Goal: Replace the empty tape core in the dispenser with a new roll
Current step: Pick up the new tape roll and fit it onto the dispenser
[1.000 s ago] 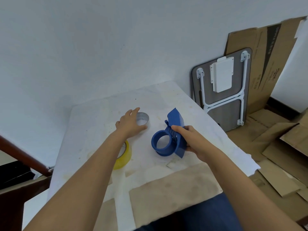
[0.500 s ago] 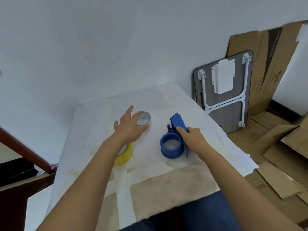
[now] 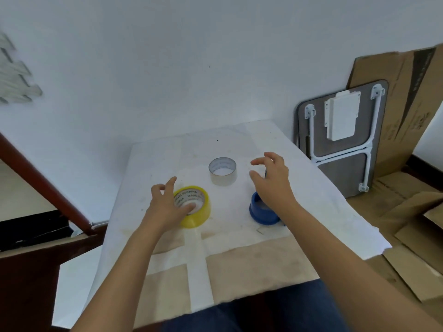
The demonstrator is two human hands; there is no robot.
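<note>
The yellow tape roll (image 3: 195, 213) lies flat on the white-covered table (image 3: 311, 188). My left hand (image 3: 167, 204) has its thumb inside the roll's hole and its fingers over the roll's left rim. The empty grey core (image 3: 223, 172) stands free on the table behind the roll. To the right lies the blue dispenser (image 3: 262, 213), with its round hub showing and the rest hidden under my right hand (image 3: 273, 180). That hand hovers just above it, fingers curled apart, holding nothing.
A folded table (image 3: 342, 140) and flattened cardboard (image 3: 407, 104) lean on the wall to the right, with more cardboard on the floor. A dark wooden rail (image 3: 48, 188) runs along the left. The table's near edge meets my lap.
My left hand left the empty core and came back onto the yellow roll. My right hand let go of the dispenser, which now lies on the table, and lifted above it.
</note>
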